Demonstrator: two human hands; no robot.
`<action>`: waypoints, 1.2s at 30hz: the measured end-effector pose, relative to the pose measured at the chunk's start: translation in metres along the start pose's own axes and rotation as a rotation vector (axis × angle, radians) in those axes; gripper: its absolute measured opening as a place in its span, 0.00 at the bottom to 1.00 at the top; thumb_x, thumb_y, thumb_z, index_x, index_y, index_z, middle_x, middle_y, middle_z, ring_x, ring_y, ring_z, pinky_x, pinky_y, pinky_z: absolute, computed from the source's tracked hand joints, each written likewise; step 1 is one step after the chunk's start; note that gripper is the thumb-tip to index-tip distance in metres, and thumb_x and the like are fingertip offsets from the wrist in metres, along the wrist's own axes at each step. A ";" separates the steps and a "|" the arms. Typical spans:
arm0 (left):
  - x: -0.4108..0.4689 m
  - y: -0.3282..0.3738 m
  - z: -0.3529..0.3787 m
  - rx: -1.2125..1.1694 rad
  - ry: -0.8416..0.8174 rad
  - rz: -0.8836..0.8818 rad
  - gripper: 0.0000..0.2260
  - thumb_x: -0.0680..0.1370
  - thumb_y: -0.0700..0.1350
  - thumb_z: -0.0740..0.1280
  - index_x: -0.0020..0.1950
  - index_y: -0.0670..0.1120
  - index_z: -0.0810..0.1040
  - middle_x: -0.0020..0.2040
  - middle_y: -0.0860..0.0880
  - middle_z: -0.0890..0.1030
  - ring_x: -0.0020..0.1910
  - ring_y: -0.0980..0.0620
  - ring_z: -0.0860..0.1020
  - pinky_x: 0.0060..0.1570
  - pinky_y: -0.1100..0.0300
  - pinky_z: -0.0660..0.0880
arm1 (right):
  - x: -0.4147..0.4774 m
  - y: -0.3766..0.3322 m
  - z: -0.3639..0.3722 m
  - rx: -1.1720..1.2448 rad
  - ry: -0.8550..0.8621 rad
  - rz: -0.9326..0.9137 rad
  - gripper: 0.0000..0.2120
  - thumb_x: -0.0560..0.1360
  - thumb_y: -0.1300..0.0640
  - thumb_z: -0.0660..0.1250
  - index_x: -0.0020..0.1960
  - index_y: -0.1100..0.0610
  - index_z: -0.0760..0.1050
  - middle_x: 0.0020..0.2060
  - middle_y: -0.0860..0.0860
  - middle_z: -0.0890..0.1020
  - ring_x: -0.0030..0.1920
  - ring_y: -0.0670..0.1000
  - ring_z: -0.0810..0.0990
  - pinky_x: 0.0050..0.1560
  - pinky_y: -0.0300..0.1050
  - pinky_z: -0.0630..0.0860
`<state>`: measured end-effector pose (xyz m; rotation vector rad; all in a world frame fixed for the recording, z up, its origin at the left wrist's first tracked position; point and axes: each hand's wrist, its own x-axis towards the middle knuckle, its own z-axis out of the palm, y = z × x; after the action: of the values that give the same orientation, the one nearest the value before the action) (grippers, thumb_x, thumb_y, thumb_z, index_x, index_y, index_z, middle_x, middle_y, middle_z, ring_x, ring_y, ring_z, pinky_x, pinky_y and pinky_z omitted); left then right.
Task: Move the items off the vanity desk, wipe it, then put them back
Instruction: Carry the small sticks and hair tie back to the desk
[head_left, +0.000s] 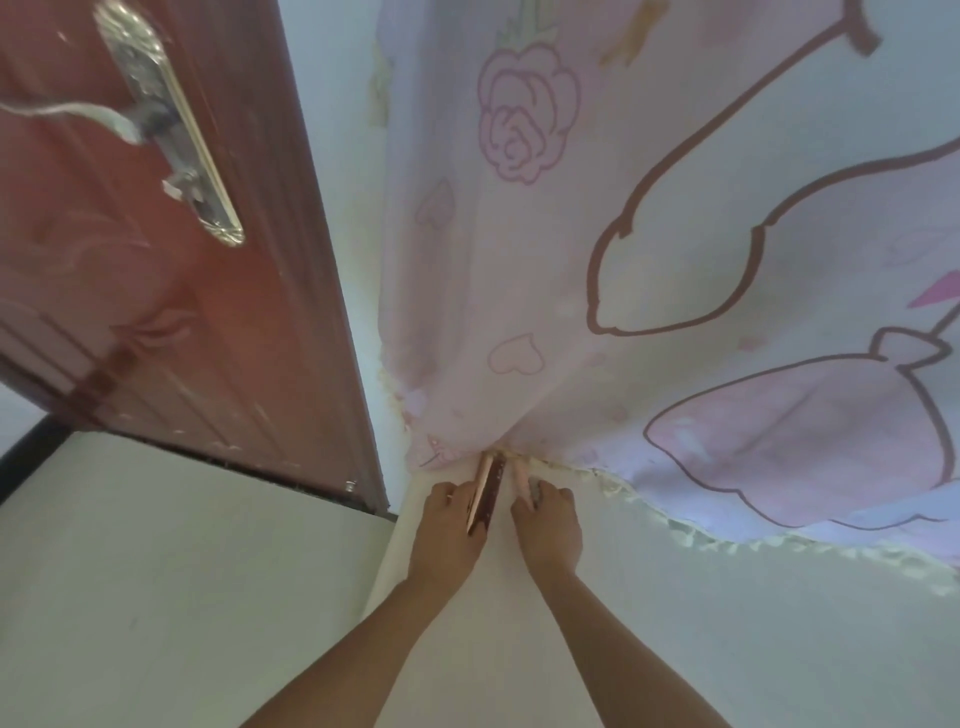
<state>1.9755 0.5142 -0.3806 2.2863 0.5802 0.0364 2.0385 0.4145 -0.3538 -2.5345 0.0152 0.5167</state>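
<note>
**Both hands at the curtain's hem, each holding a small item**

The left hand (448, 525) is closed around a slim, shiny rose-gold item (484, 493), flat and long, which sticks up past the knuckles toward the cloth. The right hand (550, 525) is closed on a pale pink tube (521, 480) with a greyish end tucked against the fingers; what sort of item it is cannot be told. The two hands sit close side by side, apart from each other, on a pale surface (498, 623) that runs from the bottom of the view up to the fabric. Whether this is the counter itself cannot be told.

Just beyond the fingertips hangs a pink curtain (649, 260), printed with a rose, hearts and large brown-outlined shapes. Its frilled hem (727, 545) lies across the pale surface to the right, and the cloth bunches right where the two items point, hiding whatever is behind.

To the left stands a reddish-brown door (182, 312) with a silver lever handle (130, 119) on a long plate. Between door and curtain runs a narrow strip of white wall (337, 156). The floor (156, 571) at lower left is light and bare.
</note>
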 end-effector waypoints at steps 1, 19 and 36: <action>0.001 -0.001 -0.001 0.012 -0.005 0.006 0.18 0.74 0.39 0.65 0.64 0.44 0.70 0.57 0.44 0.70 0.55 0.46 0.70 0.55 0.57 0.71 | 0.001 -0.002 0.002 -0.036 -0.010 -0.020 0.16 0.78 0.53 0.57 0.63 0.56 0.69 0.58 0.54 0.71 0.52 0.57 0.77 0.52 0.45 0.70; 0.006 -0.016 -0.010 0.270 0.138 0.229 0.14 0.67 0.48 0.55 0.39 0.46 0.80 0.30 0.51 0.79 0.31 0.48 0.77 0.27 0.60 0.75 | 0.020 0.020 -0.005 -0.367 0.329 -0.662 0.15 0.63 0.58 0.55 0.36 0.54 0.80 0.34 0.46 0.82 0.38 0.50 0.80 0.40 0.39 0.65; 0.004 -0.033 -0.013 0.388 0.164 0.332 0.14 0.69 0.44 0.55 0.41 0.47 0.80 0.35 0.53 0.79 0.40 0.51 0.77 0.38 0.60 0.74 | 0.011 0.050 -0.001 -0.334 0.405 -0.806 0.16 0.67 0.57 0.56 0.45 0.55 0.81 0.45 0.54 0.82 0.52 0.50 0.70 0.43 0.45 0.78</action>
<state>1.9633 0.5449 -0.3945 2.7568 0.3005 0.2983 2.0429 0.3720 -0.3826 -2.6187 -0.9630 -0.3376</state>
